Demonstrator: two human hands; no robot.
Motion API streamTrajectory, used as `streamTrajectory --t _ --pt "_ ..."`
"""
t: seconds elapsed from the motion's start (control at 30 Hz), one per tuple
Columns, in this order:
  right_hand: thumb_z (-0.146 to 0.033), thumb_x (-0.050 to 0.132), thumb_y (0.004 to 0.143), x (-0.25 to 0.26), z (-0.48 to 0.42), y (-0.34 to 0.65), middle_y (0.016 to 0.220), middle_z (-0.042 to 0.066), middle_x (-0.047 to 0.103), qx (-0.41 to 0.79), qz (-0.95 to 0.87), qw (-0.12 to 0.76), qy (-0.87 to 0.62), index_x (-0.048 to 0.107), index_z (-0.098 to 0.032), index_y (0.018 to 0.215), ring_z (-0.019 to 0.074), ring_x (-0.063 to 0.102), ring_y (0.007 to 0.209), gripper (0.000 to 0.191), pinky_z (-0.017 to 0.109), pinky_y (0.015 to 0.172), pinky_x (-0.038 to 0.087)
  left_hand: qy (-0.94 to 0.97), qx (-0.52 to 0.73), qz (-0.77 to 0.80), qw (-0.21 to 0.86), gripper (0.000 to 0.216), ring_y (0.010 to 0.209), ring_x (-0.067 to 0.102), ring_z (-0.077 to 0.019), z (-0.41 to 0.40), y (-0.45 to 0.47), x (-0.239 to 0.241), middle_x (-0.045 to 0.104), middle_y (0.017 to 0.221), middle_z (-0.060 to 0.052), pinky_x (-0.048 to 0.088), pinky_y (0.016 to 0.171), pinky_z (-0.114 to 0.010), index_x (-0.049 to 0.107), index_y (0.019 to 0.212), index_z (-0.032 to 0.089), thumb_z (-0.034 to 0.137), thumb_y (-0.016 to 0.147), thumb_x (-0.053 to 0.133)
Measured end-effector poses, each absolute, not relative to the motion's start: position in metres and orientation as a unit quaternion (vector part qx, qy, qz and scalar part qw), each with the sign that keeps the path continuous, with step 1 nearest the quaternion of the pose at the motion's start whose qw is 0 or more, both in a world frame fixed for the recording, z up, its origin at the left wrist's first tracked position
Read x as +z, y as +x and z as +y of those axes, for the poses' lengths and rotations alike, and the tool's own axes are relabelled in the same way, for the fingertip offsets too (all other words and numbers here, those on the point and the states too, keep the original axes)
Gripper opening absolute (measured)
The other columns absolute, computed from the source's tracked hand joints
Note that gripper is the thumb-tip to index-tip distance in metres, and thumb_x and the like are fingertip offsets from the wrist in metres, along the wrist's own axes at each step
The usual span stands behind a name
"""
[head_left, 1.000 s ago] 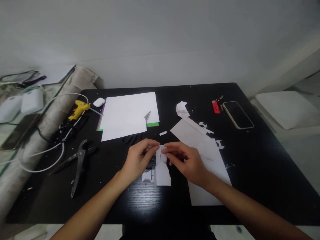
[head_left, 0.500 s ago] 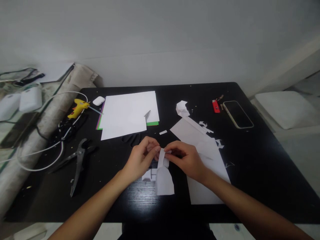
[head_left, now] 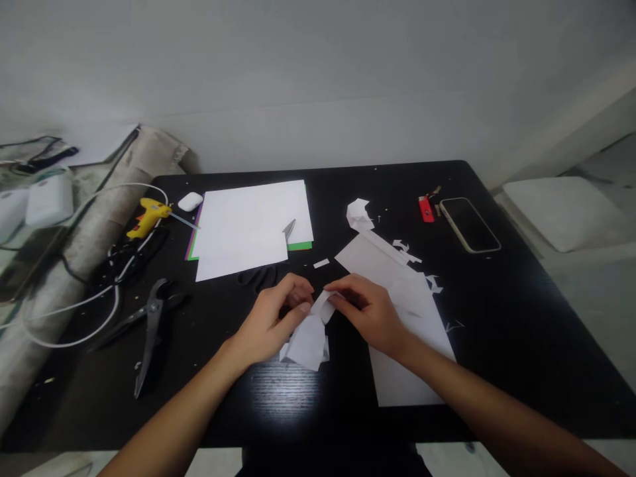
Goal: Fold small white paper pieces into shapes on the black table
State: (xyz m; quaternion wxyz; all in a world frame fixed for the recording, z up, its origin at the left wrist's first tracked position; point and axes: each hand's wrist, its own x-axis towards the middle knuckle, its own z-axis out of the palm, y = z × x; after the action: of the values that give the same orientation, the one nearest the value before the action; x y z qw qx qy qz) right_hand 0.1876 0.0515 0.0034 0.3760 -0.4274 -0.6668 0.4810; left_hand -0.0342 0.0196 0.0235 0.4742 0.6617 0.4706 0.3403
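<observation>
Dim, greyish light, darkening toward the corners. 1 glare patch gleams on the black tabletop (head_left: pixel 287 401) near its front edge. Details are soft; creases in the folded white paper (head_left: pixel 305 341) blur. Wide-angle distortion stretches the edges.

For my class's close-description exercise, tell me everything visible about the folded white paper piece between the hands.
The folded white paper piece has a narrow, bent strip at its far end, widening into a flared panel toward the person. It slants over the table, partly hiding a smaller white piece. The right hand pinches the far end; the left hand is at its left side, contact unclear.
</observation>
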Motion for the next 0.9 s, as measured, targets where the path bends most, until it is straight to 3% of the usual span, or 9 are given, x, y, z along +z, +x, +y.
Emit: streamTrajectory --t 0.17,0.47,0.63,0.9 --pt "-0.020 0.071 0.092 0.002 0.049 0.186 0.098 0.006 0.075 0.418 -0.687 0.412 -0.428 0.077 -0.023 0.097 0.0188 0.070 0.082 0.008 0.031 0.069 0.056 0.700 0.291 0.507 0.411 0.028 0.085 0.067 -0.0166 0.017 -0.026 0.027 0.069 0.097 -0.001 0.055 0.076 -0.029 0.059 0.111 0.021 0.017 0.086 0.071" --pt "-0.013 0.071 0.091 -0.007 0.046 0.183 0.104 0.005 0.081 0.379 -0.701 0.437 -0.418 0.076 -0.023 0.098 0.0193 0.077 0.088 0.014 0.031 0.077 0.064 0.718 0.315 0.533 0.319 0.007 0.077 0.071 -0.0140 0.016 -0.021 0.017 0.074 0.087 0.000 0.056 0.072 -0.025 0.068 0.102 0.021 0.024 0.098 0.063" --pt "-0.010 0.069 0.093 -0.008 0.045 0.182 0.104 0.007 0.080 0.322 -0.738 0.444 -0.393 0.075 -0.022 0.100 0.0203 0.078 0.096 0.015 0.034 0.085 0.065 0.684 0.328 0.552 0.346 0.008 0.078 0.072 -0.0142 0.015 -0.022 0.016 0.076 0.087 -0.001 0.056 0.073 -0.024 0.072 0.100 0.021 0.025 0.096 0.066" --pt "-0.005 0.062 0.097 -0.012 0.038 0.182 0.108 0.011 0.076 0.243 -0.796 0.438 -0.339 0.072 -0.016 0.105 0.0198 0.076 0.100 0.017 0.031 0.092 0.064 0.606 0.303 0.591 0.438 0.012 0.066 0.066 -0.0128 0.017 -0.019 0.012 0.071 0.074 0.002 0.049 0.060 -0.022 0.070 0.101 0.021 0.029 0.091 0.068"
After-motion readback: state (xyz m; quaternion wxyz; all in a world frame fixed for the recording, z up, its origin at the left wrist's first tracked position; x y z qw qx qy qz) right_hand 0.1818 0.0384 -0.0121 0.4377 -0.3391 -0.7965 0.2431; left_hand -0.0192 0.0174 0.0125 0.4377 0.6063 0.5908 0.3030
